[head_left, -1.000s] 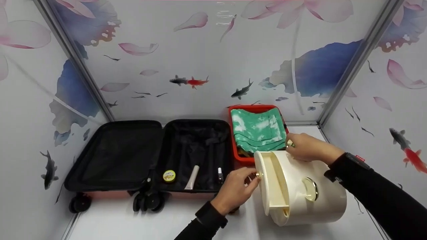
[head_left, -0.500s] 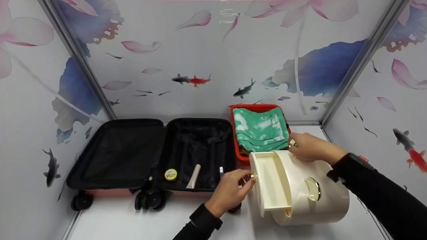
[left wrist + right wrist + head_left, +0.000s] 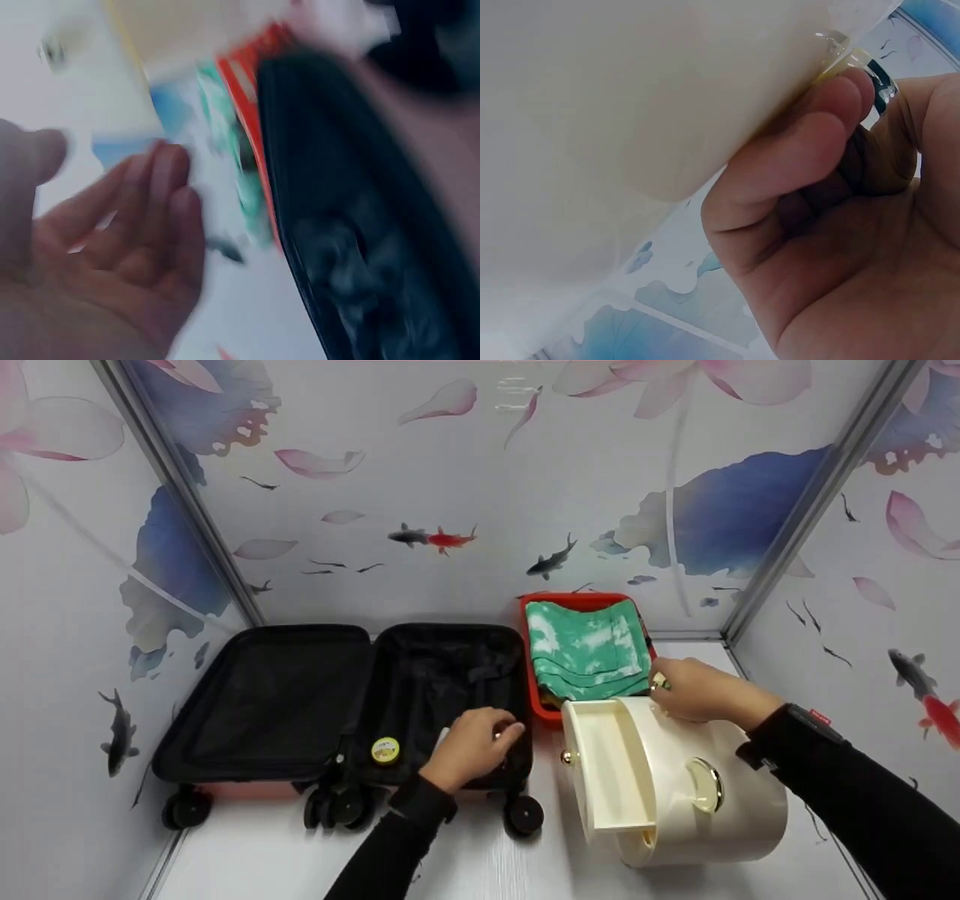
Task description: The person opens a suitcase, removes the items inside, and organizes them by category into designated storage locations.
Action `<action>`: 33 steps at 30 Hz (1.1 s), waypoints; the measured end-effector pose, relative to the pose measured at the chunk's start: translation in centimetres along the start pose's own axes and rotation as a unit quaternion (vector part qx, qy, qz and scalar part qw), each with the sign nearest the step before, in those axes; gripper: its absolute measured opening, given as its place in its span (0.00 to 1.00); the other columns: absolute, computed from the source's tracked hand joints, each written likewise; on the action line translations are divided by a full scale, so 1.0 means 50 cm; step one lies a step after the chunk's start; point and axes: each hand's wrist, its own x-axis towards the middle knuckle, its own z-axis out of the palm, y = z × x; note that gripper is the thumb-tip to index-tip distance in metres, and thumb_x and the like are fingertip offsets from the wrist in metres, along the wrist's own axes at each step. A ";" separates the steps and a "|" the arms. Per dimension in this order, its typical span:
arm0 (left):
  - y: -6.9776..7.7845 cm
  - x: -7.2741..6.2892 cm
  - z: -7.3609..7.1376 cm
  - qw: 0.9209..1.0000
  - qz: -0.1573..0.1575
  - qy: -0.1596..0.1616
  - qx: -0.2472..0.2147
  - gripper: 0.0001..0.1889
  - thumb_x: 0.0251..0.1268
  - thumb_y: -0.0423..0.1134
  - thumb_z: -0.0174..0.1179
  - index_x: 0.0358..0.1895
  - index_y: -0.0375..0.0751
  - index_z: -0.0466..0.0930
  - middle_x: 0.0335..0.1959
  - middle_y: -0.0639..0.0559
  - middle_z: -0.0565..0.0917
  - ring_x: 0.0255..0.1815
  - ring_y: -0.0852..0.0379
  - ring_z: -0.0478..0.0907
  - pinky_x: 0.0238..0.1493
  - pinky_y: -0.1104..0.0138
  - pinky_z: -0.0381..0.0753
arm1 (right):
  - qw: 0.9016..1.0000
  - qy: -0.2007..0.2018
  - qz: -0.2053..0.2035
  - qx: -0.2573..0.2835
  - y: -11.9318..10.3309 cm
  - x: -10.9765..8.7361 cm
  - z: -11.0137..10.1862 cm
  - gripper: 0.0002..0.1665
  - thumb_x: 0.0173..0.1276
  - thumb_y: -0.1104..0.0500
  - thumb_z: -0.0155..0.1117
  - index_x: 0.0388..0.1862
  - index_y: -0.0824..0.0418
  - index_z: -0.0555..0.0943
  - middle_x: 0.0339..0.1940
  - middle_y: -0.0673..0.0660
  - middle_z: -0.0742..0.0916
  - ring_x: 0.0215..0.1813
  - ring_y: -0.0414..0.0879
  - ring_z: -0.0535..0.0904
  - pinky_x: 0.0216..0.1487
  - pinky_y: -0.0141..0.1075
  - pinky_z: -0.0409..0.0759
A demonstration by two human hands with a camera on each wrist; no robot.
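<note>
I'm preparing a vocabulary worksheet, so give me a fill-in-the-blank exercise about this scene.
1. The ____ hand holds the cabinet.
2. The drawer is not shut but ____.
3. The cloth lies in a bin coloured ____.
4. In the head view, only the ____ hand overlaps the suitcase.

Missing words: right; open; red; left.

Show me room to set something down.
Bare: the white surface in front of the suitcase, left of the left sleeve; the suitcase's left half; the cream cabinet's open drawer. Crowded: around the yellow tin and left hand, and the red basket, filled with green cloth.
</note>
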 end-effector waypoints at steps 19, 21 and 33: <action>-0.142 0.056 -0.068 0.955 -0.156 -0.177 0.181 0.08 0.67 0.37 0.80 0.40 0.36 0.93 0.39 0.40 0.93 0.40 0.42 0.91 0.47 0.51 0.92 | 0.999 -0.018 0.017 0.037 -0.004 -0.003 -0.002 0.19 0.75 0.59 0.56 0.59 0.68 0.78 0.38 0.59 0.86 0.27 0.45 0.79 0.30 0.39 0.76; -0.220 0.081 -0.021 0.954 -0.144 -0.184 0.187 0.12 0.65 0.43 0.82 0.42 0.39 0.93 0.42 0.42 0.93 0.41 0.44 0.91 0.45 0.52 0.92 | 0.999 -0.014 0.014 0.034 -0.004 -0.002 0.000 0.18 0.75 0.59 0.56 0.58 0.68 0.78 0.37 0.59 0.86 0.28 0.45 0.79 0.31 0.39 0.77; -0.240 0.098 -0.008 0.930 -0.234 -0.221 0.178 0.17 0.57 0.40 0.86 0.46 0.37 0.94 0.49 0.37 0.92 0.43 0.40 0.90 0.43 0.51 0.90 | 0.999 -0.010 0.019 0.046 -0.004 -0.002 0.003 0.18 0.74 0.60 0.56 0.58 0.67 0.79 0.37 0.58 0.87 0.27 0.45 0.80 0.29 0.38 0.77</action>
